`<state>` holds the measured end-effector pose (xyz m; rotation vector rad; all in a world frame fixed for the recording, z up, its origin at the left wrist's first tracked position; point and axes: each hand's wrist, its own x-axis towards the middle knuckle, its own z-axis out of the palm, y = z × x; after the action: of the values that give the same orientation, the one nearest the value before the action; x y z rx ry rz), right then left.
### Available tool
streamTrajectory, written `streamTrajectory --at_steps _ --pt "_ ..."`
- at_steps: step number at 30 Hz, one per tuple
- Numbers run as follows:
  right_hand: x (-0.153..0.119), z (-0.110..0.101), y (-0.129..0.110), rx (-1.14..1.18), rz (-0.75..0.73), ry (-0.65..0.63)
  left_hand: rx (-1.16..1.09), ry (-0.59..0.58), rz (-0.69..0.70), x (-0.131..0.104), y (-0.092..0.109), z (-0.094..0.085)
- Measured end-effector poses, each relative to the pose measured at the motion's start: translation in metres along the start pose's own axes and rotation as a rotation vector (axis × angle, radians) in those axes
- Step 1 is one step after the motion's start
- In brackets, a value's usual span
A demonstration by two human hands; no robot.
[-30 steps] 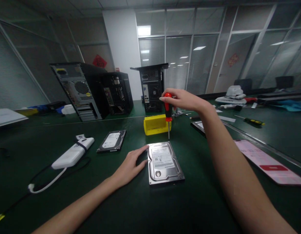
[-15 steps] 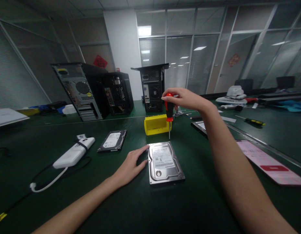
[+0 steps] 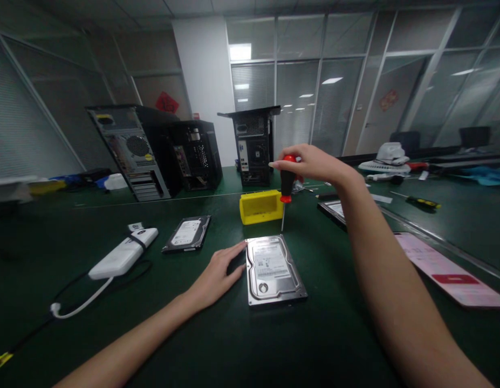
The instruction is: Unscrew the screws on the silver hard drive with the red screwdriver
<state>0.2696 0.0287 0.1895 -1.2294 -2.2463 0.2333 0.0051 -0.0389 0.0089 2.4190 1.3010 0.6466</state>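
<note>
A silver hard drive point(image 3: 276, 267) lies flat on the green table point(image 3: 185, 334), its white label facing up. My left hand point(image 3: 219, 272) rests beside it, fingers stretched out and apart, with fingertips touching the drive's left edge. Above the drive's far right corner, my right hand point(image 3: 308, 161) grips a red and black screwdriver point(image 3: 287, 183) by its handle. The shaft points down and leans slightly, its tip at the far right corner; whether it sits in a screw is too small to tell. Right behind the drive stands a yellow plastic bin point(image 3: 260, 207).
A second hard drive point(image 3: 187, 233) and a white power adapter point(image 3: 124, 253) with cables lie to the left. Computer towers point(image 3: 148, 151) stand at the back. On the right are another drive point(image 3: 333, 209), a pink sheet point(image 3: 447, 267) and a yellow-black screwdriver point(image 3: 422, 202).
The screwdriver's handle has tipped slightly to the right, along with my right hand, while its tip stays near the same corner. My left hand and the drive have not moved.
</note>
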Motion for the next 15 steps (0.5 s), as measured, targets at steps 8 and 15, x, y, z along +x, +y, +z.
streamTrajectory --at_steps 8,15 --pt "0.002 -0.003 0.006 0.154 0.026 -0.09 0.011 -0.006 -0.009 -0.001 -0.002 0.001" --pt "0.001 -0.003 0.009 0.085 -0.008 -0.055 0.103 0.139 -0.048 -0.001 0.011 -0.004"
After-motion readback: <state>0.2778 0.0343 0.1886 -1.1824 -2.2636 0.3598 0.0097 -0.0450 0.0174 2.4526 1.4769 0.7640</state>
